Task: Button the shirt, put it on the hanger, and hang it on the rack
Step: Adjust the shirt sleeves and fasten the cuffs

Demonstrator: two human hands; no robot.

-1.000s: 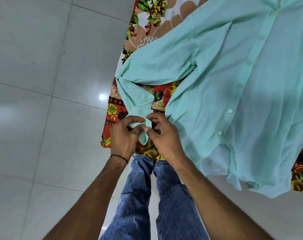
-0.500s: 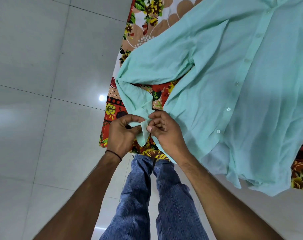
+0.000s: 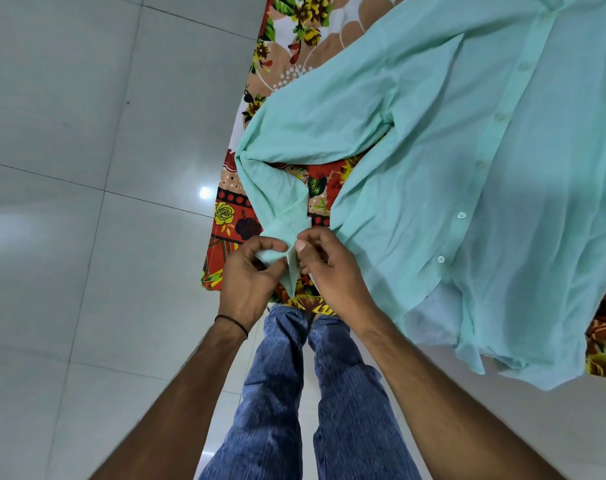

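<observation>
A mint-green shirt (image 3: 433, 161) lies spread front-up on a flowered bedsheet (image 3: 305, 32), its placket buttons running down the right side. One sleeve folds back toward me, and its cuff (image 3: 287, 233) ends between my hands. My left hand (image 3: 249, 275) pinches the cuff's left edge between thumb and fingers. My right hand (image 3: 329, 268) pinches the cuff's other edge, thumb tip up, close against the left hand. The cuff's button is hidden by my fingers. No hanger or rack is in view.
The bed's edge (image 3: 222, 237) runs down the middle of the view, with grey floor tiles (image 3: 87, 202) to its left. My legs in blue jeans (image 3: 294, 393) stand against the bed. The shirt's hem (image 3: 536, 375) hangs over the near edge at the right.
Both hands stayed on the cuff, drawing its two edges closer together. The view shifted slightly; the shirt body did not move.
</observation>
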